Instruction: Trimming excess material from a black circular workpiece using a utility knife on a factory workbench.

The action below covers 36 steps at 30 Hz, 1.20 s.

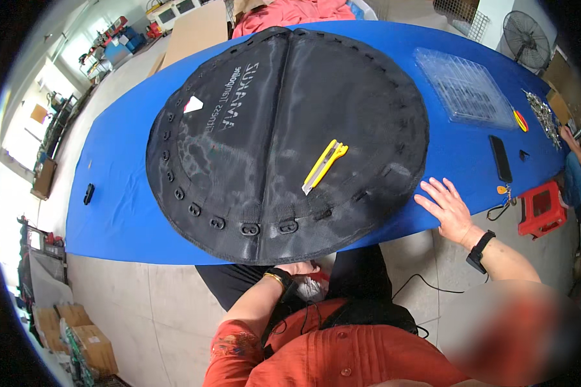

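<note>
Right hand (447, 209) lies flat, fingers spread and released, palm down on the blue table (122, 213) at its near edge, just beside the rim of the round black mesh mat (284, 142). Left hand (297, 267) is at the mat's near rim where it overhangs the table edge; mostly hidden under the fabric, so can't tell if its fingers are clenched or loose.

My read: mat is being positioned or steadied. To do it well, keep the right palm pinning the table side, pull the near rim evenly so the centre seam stays straight, and mind the yellow utility knife (325, 166) lying loose on top of the mesh, as it could slide.

Labels/packages:
- 1 small white triangular tag (193, 104) on the mat, upper left, beside white printed lettering.
- Clear plastic blister tray (465, 87), far right on the table.
- Brown cardboard boxes (87, 342) on the floor, lower left.
- Orange tag (502, 190) at the table's right edge, near a black phone (500, 158).
</note>
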Each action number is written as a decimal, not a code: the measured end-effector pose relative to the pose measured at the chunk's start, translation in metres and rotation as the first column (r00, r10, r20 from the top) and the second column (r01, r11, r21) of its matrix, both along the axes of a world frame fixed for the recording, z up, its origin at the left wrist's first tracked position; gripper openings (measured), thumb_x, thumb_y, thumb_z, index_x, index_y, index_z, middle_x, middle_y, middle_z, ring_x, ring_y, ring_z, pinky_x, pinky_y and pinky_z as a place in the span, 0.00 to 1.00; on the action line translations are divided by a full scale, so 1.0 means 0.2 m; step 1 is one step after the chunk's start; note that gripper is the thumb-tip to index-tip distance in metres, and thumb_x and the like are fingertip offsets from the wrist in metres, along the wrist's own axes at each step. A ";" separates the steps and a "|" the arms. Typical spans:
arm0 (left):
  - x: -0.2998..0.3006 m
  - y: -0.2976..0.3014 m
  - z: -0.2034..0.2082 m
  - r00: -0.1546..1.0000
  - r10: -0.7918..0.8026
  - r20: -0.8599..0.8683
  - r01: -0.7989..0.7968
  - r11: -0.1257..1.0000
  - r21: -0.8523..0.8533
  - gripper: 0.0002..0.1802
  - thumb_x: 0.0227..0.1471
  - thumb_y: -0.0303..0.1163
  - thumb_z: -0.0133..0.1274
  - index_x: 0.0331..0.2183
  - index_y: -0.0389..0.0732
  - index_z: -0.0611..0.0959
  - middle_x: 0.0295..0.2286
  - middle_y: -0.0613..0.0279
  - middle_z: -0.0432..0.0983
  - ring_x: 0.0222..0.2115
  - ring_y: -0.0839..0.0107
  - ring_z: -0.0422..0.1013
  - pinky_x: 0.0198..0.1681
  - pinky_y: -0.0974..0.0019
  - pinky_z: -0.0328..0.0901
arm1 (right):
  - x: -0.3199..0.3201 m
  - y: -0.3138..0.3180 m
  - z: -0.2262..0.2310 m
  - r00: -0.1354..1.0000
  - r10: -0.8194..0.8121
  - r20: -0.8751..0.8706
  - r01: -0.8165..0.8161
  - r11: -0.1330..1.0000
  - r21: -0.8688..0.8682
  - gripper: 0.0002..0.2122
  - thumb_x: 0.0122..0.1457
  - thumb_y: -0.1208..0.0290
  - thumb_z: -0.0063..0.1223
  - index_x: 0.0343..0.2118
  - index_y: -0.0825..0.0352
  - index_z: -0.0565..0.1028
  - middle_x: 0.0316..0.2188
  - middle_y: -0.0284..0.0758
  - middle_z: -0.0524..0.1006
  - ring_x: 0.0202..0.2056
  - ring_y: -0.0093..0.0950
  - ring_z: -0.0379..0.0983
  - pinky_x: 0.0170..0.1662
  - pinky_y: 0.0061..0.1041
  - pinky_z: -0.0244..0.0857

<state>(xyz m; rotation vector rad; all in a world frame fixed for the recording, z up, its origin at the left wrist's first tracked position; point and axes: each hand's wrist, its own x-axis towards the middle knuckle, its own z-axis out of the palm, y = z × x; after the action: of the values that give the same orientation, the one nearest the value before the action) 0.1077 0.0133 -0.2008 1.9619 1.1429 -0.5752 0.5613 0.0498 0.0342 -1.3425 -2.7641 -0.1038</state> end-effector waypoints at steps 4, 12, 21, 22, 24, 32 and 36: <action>0.06 -0.10 -0.41 0.990 0.005 -0.144 -0.028 0.987 -0.158 0.40 0.60 0.65 0.53 0.61 0.47 0.82 0.62 0.56 0.76 0.65 0.57 0.69 0.67 0.53 0.63 | -0.02 0.00 0.01 1.000 0.002 -0.002 -0.002 1.000 -0.007 0.44 0.41 0.89 0.60 0.66 0.52 0.72 0.70 0.38 0.66 0.72 0.45 0.60 0.75 0.55 0.50; -0.01 -0.15 -0.46 0.977 -0.196 -0.086 0.141 0.890 -0.434 0.46 0.58 0.71 0.52 0.62 0.45 0.81 0.61 0.59 0.78 0.63 0.61 0.71 0.67 0.57 0.62 | 0.01 0.02 -0.03 1.000 0.031 0.004 -0.031 0.998 0.055 0.43 0.41 0.88 0.58 0.66 0.52 0.72 0.71 0.39 0.66 0.72 0.44 0.60 0.74 0.55 0.50; -0.13 -0.20 -0.51 0.982 0.118 -0.148 -0.181 0.811 -0.556 0.50 0.54 0.75 0.55 0.64 0.46 0.80 0.63 0.60 0.74 0.65 0.60 0.68 0.69 0.56 0.58 | 0.02 0.02 -0.03 0.998 0.056 0.001 -0.056 0.996 0.068 0.45 0.39 0.88 0.60 0.67 0.53 0.71 0.71 0.39 0.65 0.73 0.44 0.58 0.75 0.54 0.49; -0.13 -0.21 -0.51 0.982 0.134 -0.132 -0.186 0.804 -0.564 0.51 0.53 0.75 0.55 0.64 0.46 0.80 0.64 0.60 0.74 0.65 0.60 0.67 0.70 0.56 0.58 | 0.02 0.01 -0.03 0.999 0.050 0.003 -0.050 0.997 0.053 0.46 0.38 0.88 0.61 0.67 0.53 0.71 0.71 0.39 0.65 0.73 0.44 0.58 0.75 0.54 0.49; -0.13 -0.22 -0.50 0.983 0.157 -0.096 -0.184 0.792 -0.583 0.51 0.53 0.76 0.55 0.64 0.47 0.79 0.64 0.61 0.73 0.65 0.60 0.67 0.70 0.56 0.57 | 0.03 0.01 -0.03 0.999 0.040 0.019 -0.041 0.999 0.032 0.47 0.38 0.88 0.62 0.68 0.53 0.70 0.72 0.39 0.65 0.73 0.44 0.58 0.75 0.54 0.48; -0.13 -0.19 -0.05 0.950 0.304 -0.076 -0.270 0.670 -0.691 0.52 0.53 0.77 0.55 0.66 0.48 0.77 0.67 0.62 0.69 0.68 0.59 0.63 0.72 0.55 0.54 | 0.04 0.06 -0.05 0.996 0.076 0.055 -0.078 0.997 0.028 0.48 0.37 0.89 0.61 0.69 0.55 0.68 0.73 0.40 0.62 0.74 0.45 0.55 0.75 0.54 0.47; -0.12 -0.15 0.10 0.924 0.352 -0.151 -0.357 0.647 -0.673 0.51 0.56 0.76 0.52 0.67 0.49 0.76 0.69 0.62 0.66 0.69 0.59 0.61 0.73 0.55 0.52 | 0.05 0.04 -0.03 0.997 0.056 0.059 -0.058 0.998 0.025 0.48 0.37 0.89 0.60 0.70 0.55 0.68 0.73 0.41 0.62 0.74 0.45 0.55 0.75 0.54 0.46</action>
<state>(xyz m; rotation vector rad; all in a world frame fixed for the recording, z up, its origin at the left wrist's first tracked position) 0.0839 -0.0164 -0.1810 1.0476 1.0671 -0.6710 0.5715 0.0583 0.0289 -1.2735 -2.8359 -0.1784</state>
